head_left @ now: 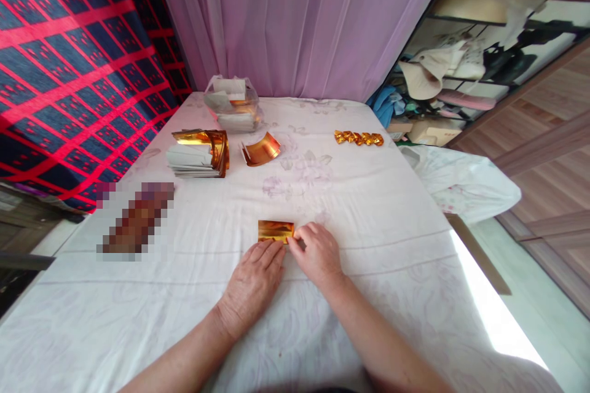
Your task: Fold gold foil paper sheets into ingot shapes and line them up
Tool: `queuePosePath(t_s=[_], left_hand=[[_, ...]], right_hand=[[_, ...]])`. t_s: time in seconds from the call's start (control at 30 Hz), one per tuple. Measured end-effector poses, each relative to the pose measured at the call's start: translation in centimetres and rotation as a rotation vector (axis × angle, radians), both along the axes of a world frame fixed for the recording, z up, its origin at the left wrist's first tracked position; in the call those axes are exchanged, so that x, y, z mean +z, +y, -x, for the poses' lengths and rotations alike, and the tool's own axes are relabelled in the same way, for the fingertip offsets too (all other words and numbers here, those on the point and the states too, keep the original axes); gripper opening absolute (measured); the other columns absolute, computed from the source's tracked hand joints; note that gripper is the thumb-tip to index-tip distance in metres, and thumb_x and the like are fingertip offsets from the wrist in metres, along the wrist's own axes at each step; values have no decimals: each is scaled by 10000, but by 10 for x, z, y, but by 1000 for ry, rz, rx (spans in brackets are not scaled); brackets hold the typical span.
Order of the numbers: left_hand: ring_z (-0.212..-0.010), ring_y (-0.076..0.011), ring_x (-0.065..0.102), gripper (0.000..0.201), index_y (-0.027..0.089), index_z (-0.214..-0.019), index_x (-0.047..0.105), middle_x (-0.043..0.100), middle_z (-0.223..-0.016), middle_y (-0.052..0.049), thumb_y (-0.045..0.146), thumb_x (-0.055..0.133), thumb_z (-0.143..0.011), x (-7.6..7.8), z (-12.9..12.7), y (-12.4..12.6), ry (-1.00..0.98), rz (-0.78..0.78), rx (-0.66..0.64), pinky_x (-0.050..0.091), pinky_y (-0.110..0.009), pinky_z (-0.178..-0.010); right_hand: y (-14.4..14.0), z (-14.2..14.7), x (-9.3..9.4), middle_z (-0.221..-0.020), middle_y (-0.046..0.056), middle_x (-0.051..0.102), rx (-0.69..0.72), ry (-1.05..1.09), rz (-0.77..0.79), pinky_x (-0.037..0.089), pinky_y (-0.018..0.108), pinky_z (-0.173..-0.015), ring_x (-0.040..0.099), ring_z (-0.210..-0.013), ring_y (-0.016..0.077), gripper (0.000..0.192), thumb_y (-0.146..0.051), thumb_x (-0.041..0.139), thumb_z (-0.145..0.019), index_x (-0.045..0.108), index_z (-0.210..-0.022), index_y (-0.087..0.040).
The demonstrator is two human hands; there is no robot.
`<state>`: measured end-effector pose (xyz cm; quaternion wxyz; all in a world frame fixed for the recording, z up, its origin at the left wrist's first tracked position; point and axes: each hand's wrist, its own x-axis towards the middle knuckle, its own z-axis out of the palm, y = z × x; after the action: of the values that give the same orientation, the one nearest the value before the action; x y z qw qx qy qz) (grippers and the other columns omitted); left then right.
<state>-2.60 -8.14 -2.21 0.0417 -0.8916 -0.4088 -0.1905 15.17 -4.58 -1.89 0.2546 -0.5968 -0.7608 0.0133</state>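
Gold foil sheet [275, 231] lies pressed under flat left hand [252, 285], right hand [318, 255] fingertips pinching its edge.

Both forearms reach forward from the bottom edge, bare, converging toward the middle. The left hand [252, 285] lies palm down, fingers together and stretched flat, their tips pressing forward. Just beside it, nearly touching, the right hand [318, 255] is palm down too, its fingers curled, thumb and forefinger pinched at its left tip.
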Motion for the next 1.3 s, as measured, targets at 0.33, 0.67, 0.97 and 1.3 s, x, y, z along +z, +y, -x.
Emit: queuePosePath(t_s=[0.33,0.67,0.97,1.3], left_hand=[[-1182,-270,582,346,109,-1260,577,645,-1242,-134,213,411,-976,-3,-3,-3,63,-4,18,449,-458,-1048],[-1153,-285,598,333,98,-1229,599,652,-1234,-134,218,440,-961,-1,-5,-3,59,2,40,481,-464,-1018],[-1149,-280,594,338,93,-1238,590,648,-1239,-138,218,445,-959,2,-5,-3,68,2,36,471,-452,-1018],[-1168,-282,580,346,112,-1263,573,641,-1236,-145,220,426,-968,-1,-3,-3,23,40,18,452,-468,-1025]], right_hand=[[-1,-4,-1,-796,19,653,36,81,-7,398,274,-710,597,-764,171,54,-218,618,-849,619,-796,-213],[1,-12,-3,-807,27,660,81,179,19,442,265,-726,609,-779,168,116,-172,533,-874,628,-823,-216],[-1,-22,-1,-851,34,672,204,328,-19,496,262,-758,632,-815,157,263,-73,464,-830,686,-859,-211],[-12,-21,3,-922,57,663,290,95,-18,495,327,-801,589,-871,193,343,-59,488,-841,730,-1023,-221]])
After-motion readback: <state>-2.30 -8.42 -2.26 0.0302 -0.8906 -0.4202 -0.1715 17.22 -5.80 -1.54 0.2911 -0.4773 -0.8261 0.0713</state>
